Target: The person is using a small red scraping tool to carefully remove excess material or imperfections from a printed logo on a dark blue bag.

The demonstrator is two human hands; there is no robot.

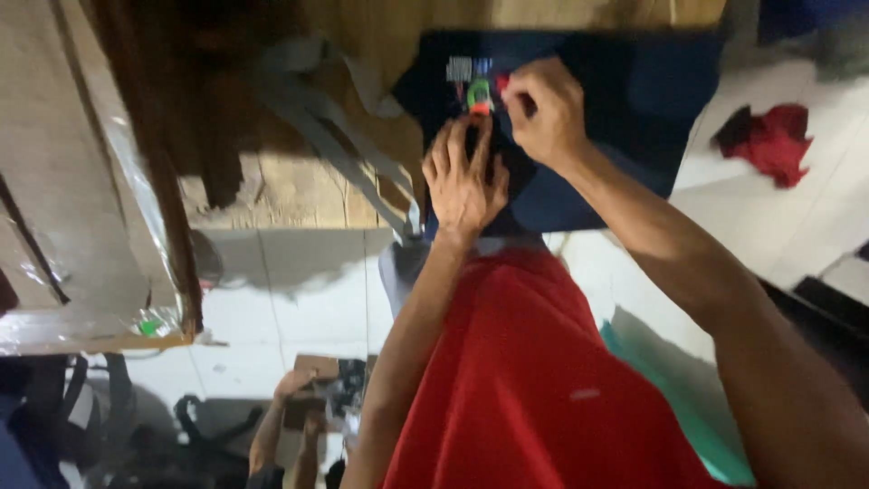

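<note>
A dark blue cloth [625, 100] lies on a wooden table [299, 190]. My left hand [463, 172] presses flat on the cloth with its fingers spread. Just above its fingertips sits a small green and red object [479, 96]. My right hand [546, 110] is curled beside that object, pinching something red at its upper edge. What exactly the fingers hold is blurred. A white printed patch [460, 69] shows on the cloth to the left of the small object.
Grey straps [317, 118] trail across the table. A red rag [769, 138] lies on the white tiled floor at the right. A cardboard box [63, 199] stands at the left. Another person's hands [299, 389] work low on the floor.
</note>
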